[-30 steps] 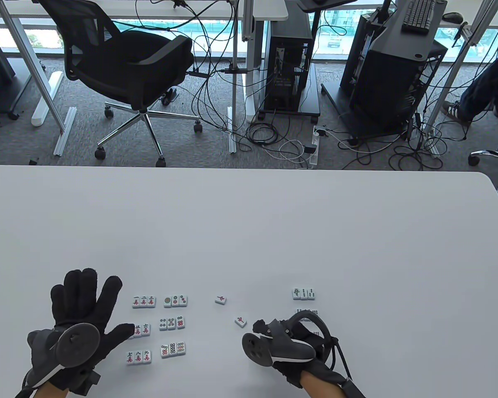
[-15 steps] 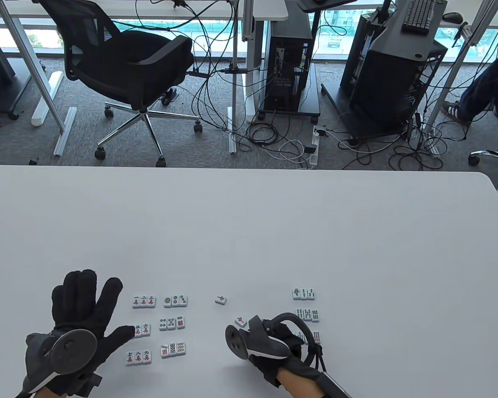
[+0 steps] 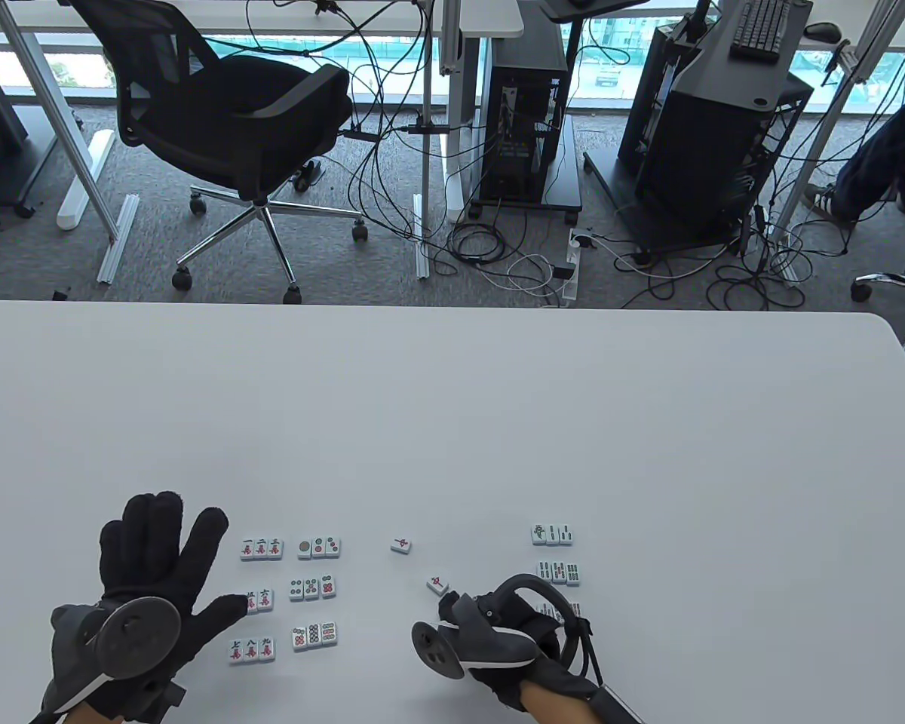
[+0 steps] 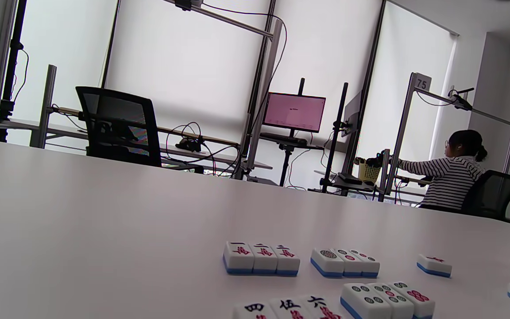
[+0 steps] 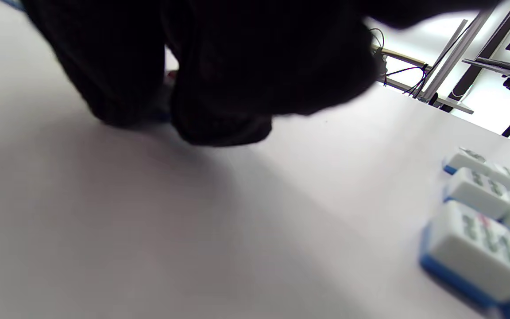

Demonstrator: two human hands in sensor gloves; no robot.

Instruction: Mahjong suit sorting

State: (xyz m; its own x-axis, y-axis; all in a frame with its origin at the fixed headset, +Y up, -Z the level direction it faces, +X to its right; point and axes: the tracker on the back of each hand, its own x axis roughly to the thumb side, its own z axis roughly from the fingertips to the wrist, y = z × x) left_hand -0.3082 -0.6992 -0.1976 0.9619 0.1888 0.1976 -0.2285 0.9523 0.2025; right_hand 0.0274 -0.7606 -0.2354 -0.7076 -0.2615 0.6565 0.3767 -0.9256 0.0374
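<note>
Right hand (image 3: 498, 641) curled beside loose tile (image 3: 437, 583).

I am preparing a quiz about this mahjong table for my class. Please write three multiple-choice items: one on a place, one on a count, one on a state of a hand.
1. Where does the nearer loose red-marked tile lie?
A. Just beyond the right hand
B. Under the left hand
C. At the far table edge

2. How many tiles are in the top row of character tiles?
A. Two
B. Three
C. Five

3. How is the left hand?
A. Closed in a fist
B. Pinching a tile
C. Flat with fingers spread

Answers:
1. A, the table view shows the tile just past the right hand's fingers, and the other loose tile lies farther away.
2. B, three tiles sit side by side in both the table and left wrist views.
3. C, its fingers are straight and fanned out on the table.
</note>
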